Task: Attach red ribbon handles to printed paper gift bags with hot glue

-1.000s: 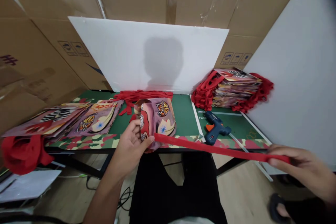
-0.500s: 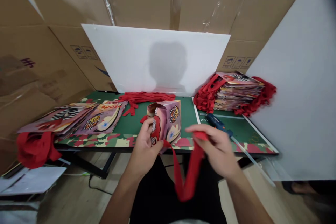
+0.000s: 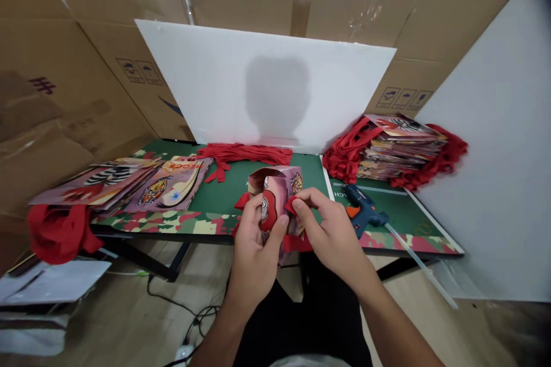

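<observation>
A printed paper box (image 3: 275, 198), patterned with red lips and a butterfly, is held open-topped over the table's front edge. My left hand (image 3: 259, 241) grips its near side, thumb across the printed front. Between the thumb and fingers of my right hand (image 3: 325, 229) is pinched the end of a red ribbon (image 3: 291, 205), right against the box's right side. More red ribbon shows below the box and at its left. Just right of my right hand lies a blue glue gun (image 3: 364, 209) with a long clear glue stick (image 3: 419, 264) in it.
Flat printed pieces (image 3: 167, 186) lie at the left beside a hanging red ribbon loop (image 3: 64, 233). Loose red ribbons (image 3: 245, 153) lie at the back. A tall stack of printed pieces with ribbons (image 3: 400, 152) stands at the right. A white board (image 3: 206, 80) and cardboard (image 3: 344, 6) rise behind.
My right hand has moved left, bringing the ribbon end against the box's side. The ribbon's hanging loop has dropped out of sight. The glue gun shows more fully.
</observation>
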A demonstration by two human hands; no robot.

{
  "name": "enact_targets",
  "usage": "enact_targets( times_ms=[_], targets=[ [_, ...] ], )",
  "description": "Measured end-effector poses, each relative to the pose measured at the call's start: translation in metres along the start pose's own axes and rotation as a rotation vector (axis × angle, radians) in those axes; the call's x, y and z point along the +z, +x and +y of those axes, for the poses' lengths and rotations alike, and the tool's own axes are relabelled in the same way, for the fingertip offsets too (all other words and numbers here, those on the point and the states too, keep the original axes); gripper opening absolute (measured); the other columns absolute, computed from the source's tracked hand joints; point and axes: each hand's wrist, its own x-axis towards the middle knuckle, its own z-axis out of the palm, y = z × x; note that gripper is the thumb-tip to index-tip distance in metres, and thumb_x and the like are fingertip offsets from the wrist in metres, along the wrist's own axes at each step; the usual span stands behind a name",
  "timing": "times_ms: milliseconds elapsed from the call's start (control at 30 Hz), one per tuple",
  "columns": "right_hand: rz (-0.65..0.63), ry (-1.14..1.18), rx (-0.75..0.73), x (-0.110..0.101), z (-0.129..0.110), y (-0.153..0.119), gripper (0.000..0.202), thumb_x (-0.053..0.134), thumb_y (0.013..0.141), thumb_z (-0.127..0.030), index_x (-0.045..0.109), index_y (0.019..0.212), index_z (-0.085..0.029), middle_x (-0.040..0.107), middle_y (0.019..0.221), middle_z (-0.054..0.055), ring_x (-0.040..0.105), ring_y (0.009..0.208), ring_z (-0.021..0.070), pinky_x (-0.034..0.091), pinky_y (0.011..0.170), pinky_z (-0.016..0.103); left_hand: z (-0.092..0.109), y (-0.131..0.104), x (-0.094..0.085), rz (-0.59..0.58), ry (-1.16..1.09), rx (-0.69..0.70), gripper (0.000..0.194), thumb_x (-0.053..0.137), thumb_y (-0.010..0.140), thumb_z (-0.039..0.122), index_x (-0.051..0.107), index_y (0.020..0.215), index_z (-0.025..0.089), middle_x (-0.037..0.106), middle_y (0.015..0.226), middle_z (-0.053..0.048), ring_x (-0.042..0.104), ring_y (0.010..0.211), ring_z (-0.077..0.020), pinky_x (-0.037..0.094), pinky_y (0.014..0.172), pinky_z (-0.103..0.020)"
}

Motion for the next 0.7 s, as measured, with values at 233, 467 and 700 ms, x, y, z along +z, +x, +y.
enact_targets(
  times_ms=[233, 467, 700],
  targets=[
    [0.128, -0.228, -0.118, -0.004, -0.015, -0.005, 0.016, 0.054, 0.110, -0.027, 0.063, 0.096, -0.024, 0.073, 0.091, 0.002, 0.068, 0.081, 0.0188, 0.051, 0.079, 0.029, 0.002, -0.015, 0.007, 0.083, 0.164, 0.063, 0.038, 0.072, 0.101, 0.042, 0.057, 0.131, 0.027, 0.068, 0.134, -0.007, 0.066, 0.128, -0.0243, 0.055, 0.107, -0.034],
    [0.149, -0.269, -0.117, -0.003, -0.022, -0.007, 0.018, 0.054, 0.108, -0.027, 0.061, 0.092, -0.025, 0.070, 0.083, 0.000, 0.065, 0.071, 0.0171, 0.047, 0.067, 0.027, 0.002, -0.023, 0.004, 0.125, 0.275, 0.096, 0.036, 0.071, 0.102, 0.044, 0.057, 0.132, 0.027, 0.068, 0.132, -0.007, 0.066, 0.126, -0.0248, 0.054, 0.103, -0.033],
    [0.146, -0.269, -0.112, -0.002, -0.024, -0.009, 0.016, 0.054, 0.108, -0.027, 0.060, 0.093, -0.025, 0.070, 0.082, 0.000, 0.064, 0.068, 0.0162, 0.044, 0.062, 0.027, 0.003, -0.026, 0.003, 0.136, 0.351, 0.141, 0.032, 0.068, 0.104, 0.041, 0.056, 0.132, 0.029, 0.067, 0.132, -0.005, 0.065, 0.127, -0.0236, 0.051, 0.104, -0.032]
  ],
)
